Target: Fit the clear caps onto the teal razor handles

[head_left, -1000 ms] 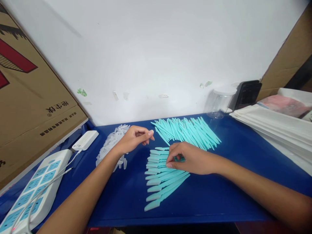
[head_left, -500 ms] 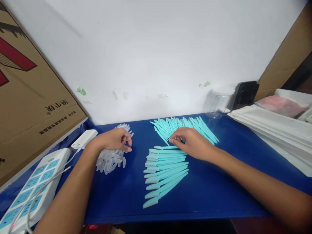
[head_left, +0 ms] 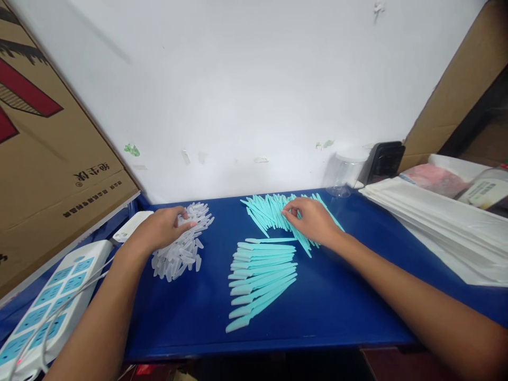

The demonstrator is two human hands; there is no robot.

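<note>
My left hand (head_left: 164, 228) reaches over a pile of small translucent plastic caps (head_left: 180, 256), thumb and fingers apart with a gap between them. No held cap shows in it. My right hand (head_left: 311, 219) is over the far heap of turquoise eyebrow razors (head_left: 268, 211), its thumb and forefinger drawn together at the heap. Whatever lies between those fingertips is hidden. Nearer to me, a fanned row of turquoise eyebrow razors (head_left: 264, 272) has pale, whitish ends pointing left. One razor (head_left: 273, 241) lies almost level at the top of that row.
At left are a white power strip (head_left: 85, 275) with cables, a small white box (head_left: 130, 226) and a large cardboard box (head_left: 59, 132). A clear jar (head_left: 345, 172), a black container (head_left: 384, 161) and stacked white sheets (head_left: 428, 227) stand at right. A white wall closes the blue table's back.
My left hand has moved left and spread its fingers over the caps. The right hand has shifted back from the row onto the razor heap. The view has turned slightly right.
</note>
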